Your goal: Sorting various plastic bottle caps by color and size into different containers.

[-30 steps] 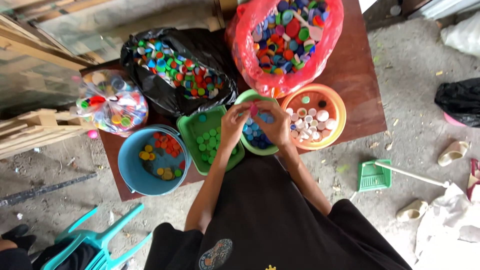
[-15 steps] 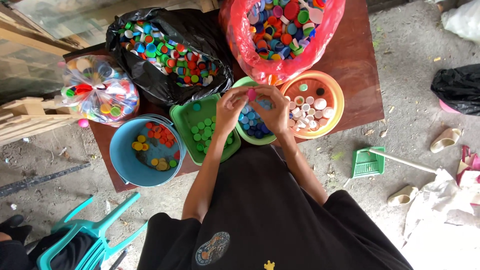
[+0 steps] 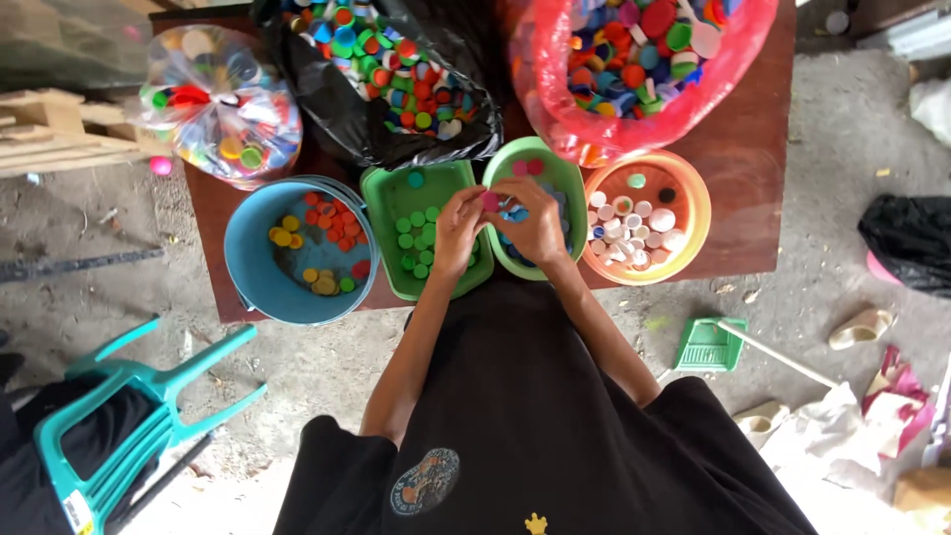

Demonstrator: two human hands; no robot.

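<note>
Clear bag (image 3: pixel 220 99): table's left end, mixed caps.
Black bag (image 3: pixel 396 74): centre, open.
Red bag (image 3: pixel 634 69): right, open.

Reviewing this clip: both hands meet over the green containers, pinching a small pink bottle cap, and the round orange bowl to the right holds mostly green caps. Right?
Not quite. The head view shows the round orange bowl holding mostly white caps; the green caps lie in the square green tub. Both hands do pinch the small pink bottle cap.

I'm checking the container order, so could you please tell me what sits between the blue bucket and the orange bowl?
In the head view, two green containers: a square tub of green caps, then an oval bowl with blue caps.
</note>
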